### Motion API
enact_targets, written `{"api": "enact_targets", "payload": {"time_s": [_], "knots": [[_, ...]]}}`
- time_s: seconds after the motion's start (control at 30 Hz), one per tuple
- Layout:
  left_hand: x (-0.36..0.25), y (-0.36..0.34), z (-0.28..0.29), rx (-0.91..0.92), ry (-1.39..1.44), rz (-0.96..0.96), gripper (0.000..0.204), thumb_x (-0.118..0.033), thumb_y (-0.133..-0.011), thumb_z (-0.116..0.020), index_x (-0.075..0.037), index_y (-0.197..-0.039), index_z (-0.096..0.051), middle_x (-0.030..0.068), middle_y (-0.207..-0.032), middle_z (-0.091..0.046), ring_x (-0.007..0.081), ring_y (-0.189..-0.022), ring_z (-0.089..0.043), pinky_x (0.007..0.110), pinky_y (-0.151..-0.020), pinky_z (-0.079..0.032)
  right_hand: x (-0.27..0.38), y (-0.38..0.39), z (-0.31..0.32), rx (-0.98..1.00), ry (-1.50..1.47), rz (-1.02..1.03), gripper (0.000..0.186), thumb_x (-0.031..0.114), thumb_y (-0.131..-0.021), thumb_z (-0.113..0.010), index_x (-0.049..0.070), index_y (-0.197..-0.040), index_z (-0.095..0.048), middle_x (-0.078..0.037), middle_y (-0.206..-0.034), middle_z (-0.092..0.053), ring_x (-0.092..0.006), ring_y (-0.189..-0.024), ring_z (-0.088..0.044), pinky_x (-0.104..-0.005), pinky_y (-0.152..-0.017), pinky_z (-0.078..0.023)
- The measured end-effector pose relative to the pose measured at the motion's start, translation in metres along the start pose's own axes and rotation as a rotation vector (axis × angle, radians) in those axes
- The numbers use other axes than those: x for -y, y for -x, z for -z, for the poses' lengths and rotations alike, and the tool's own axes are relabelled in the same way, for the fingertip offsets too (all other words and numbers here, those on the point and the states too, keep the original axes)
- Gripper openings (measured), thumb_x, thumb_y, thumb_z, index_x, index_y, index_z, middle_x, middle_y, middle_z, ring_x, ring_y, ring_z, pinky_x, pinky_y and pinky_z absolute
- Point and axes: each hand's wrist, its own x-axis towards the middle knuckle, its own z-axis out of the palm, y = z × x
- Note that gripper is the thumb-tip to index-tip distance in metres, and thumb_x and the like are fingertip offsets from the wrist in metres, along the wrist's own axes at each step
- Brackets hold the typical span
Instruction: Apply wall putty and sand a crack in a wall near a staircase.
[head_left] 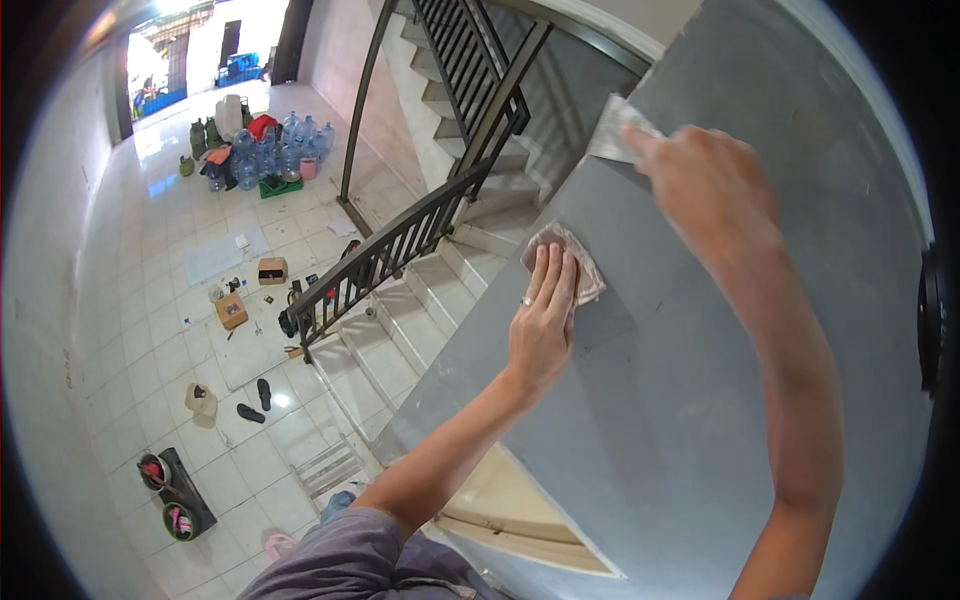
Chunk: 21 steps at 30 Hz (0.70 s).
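A smooth grey plastered wall face (690,380) fills the right half of the view. My left hand (543,320) lies flat on it, fingers together, pressing a worn pinkish sanding pad (590,275) near the wall's left edge. A ring sits on one finger. My right hand (705,185) is raised higher on the wall and grips a flat metal scraper blade (622,128), whose edge rests against the grey surface.
Far below lie a white tiled floor (170,330), a staircase (420,310) with black railing (380,255), several water bottles (270,150), cardboard boxes (232,310), sandals (255,400) and a dark tray of buckets (178,495). A ladder top (330,465) shows underneath me.
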Motion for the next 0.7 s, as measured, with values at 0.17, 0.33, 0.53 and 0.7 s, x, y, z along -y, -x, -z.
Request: {"api": "enact_targets", "payload": {"time_s": [0.17,0.33,0.53,0.7], "knots": [[0.018,0.010,0.007,0.073,-0.049,0.042,0.062,0.009,-0.088,-0.057,0.002,-0.149,-0.047,0.0217,-0.159,-0.041,0.0348,-0.149,-0.037,0.041,-0.114,-0.046,-0.014,0.002,0.019,-0.086,0.049,0.082,0.019,0.017,-0.097,-0.060,0.015,-0.094,-0.078,-0.011,-0.081,-0.074,-0.0263,-0.081,-0.075,-0.0401,-0.072,-0.060],[0.015,0.021,0.002,0.071,-0.069,0.064,0.063,0.008,-0.088,-0.058,0.002,-0.150,-0.046,0.0216,-0.159,-0.041,0.0346,-0.149,-0.038,0.041,-0.115,-0.046,-0.006,0.011,0.001,-0.060,-0.051,0.015,0.019,0.016,-0.098,-0.060,0.017,-0.099,-0.079,-0.009,-0.080,-0.074,-0.0250,-0.080,-0.075,-0.0398,-0.071,-0.060],[0.022,0.027,0.011,0.129,-0.025,0.090,0.062,0.010,-0.090,-0.056,0.002,-0.150,-0.046,0.0211,-0.159,-0.041,0.0341,-0.149,-0.038,0.042,-0.117,-0.042,0.016,0.002,-0.012,-0.006,-0.075,0.137,0.022,0.017,-0.101,-0.057,0.016,-0.105,-0.079,-0.009,-0.079,-0.074,-0.0247,-0.077,-0.075,-0.0386,-0.069,-0.060],[0.032,0.032,0.010,0.097,-0.073,0.032,0.064,0.010,-0.086,-0.058,0.002,-0.149,-0.048,0.0203,-0.157,-0.044,0.0342,-0.147,-0.040,0.042,-0.116,-0.044,-0.007,0.022,0.013,0.026,-0.039,0.039,0.021,0.017,-0.101,-0.058,0.015,-0.100,-0.078,-0.010,-0.078,-0.073,-0.0244,-0.078,-0.075,-0.0379,-0.069,-0.060]]}}
